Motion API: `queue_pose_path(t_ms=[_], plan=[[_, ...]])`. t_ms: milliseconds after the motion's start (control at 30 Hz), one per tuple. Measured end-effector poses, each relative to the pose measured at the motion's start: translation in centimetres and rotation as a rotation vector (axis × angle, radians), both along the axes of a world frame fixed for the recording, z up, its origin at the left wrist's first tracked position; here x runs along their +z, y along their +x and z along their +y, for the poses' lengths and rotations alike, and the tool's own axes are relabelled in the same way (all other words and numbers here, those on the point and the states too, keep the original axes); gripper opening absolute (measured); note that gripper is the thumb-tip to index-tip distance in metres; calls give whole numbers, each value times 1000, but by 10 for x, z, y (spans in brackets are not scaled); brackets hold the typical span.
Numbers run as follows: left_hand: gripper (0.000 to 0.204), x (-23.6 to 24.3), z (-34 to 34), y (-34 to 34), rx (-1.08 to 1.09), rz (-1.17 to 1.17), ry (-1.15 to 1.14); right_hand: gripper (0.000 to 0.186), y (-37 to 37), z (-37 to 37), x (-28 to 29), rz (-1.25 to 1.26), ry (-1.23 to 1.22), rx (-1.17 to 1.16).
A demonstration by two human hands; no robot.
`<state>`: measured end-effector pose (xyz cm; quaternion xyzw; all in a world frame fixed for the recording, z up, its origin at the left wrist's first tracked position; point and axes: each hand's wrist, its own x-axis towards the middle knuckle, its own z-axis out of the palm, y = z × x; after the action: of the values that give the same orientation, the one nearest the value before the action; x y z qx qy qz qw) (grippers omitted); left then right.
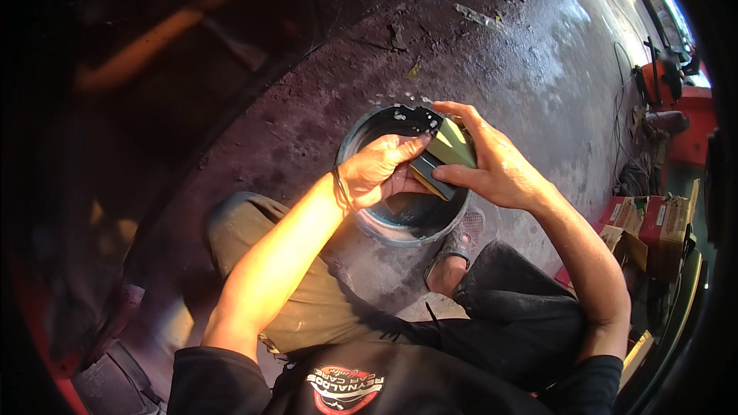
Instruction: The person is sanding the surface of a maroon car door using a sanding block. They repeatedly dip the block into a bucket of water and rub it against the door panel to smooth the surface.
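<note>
Over a round dark bucket [371,224], both hands grip a sanding block [453,144] with a pale green face and what looks like dark sandpaper [433,171] folded at its near side. My left hand [378,170] pinches the left end, thumb on top and fingers beneath. Around the far right side curls my right hand [494,165], its thumb pressing the dark piece. White droplets or suds are at the bucket's far rim, beside the block. The hands and block hide much of the bucket's inside.
A dark glossy car panel [192,69] fills the left side and reflects an arm. My shoe [464,240] stands close to the bucket on the stained floor [523,69]. Cardboard boxes [663,237], a cable [621,77] and a red-orange object [661,81] lie to the right.
</note>
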<state>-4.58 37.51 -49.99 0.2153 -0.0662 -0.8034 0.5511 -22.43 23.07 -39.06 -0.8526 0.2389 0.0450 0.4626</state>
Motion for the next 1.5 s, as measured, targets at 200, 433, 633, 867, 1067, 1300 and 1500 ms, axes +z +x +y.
queue_pose_path(t_ms=[200, 433, 633, 867, 1067, 1300, 1500], plan=[[43, -6, 7, 2, -160, -254, -39, 78, -25, 1, -30, 10, 167, 61], [20, -6, 2, -3, -105, -592, 124, 57, -33, -30, -57, -55, 363, -187], [21, -35, -1, 0, 209, -850, 166, 39, -36, -45, -64, 14, 315, -176], [30, 10, -5, -21, 371, -1421, 24, 33, 3, -6, -52, 141, 504, -543], [17, 6, 6, -30, 362, -1267, -70, 29, 2, -9, -62, 47, 649, -587], [28, -12, 10, -9, 539, -502, 152, 29, -4, -33, -73, -155, 898, -567], [32, -11, 14, -6, 490, -566, 79, 31, 1, -31, -74, -165, 867, -493]])
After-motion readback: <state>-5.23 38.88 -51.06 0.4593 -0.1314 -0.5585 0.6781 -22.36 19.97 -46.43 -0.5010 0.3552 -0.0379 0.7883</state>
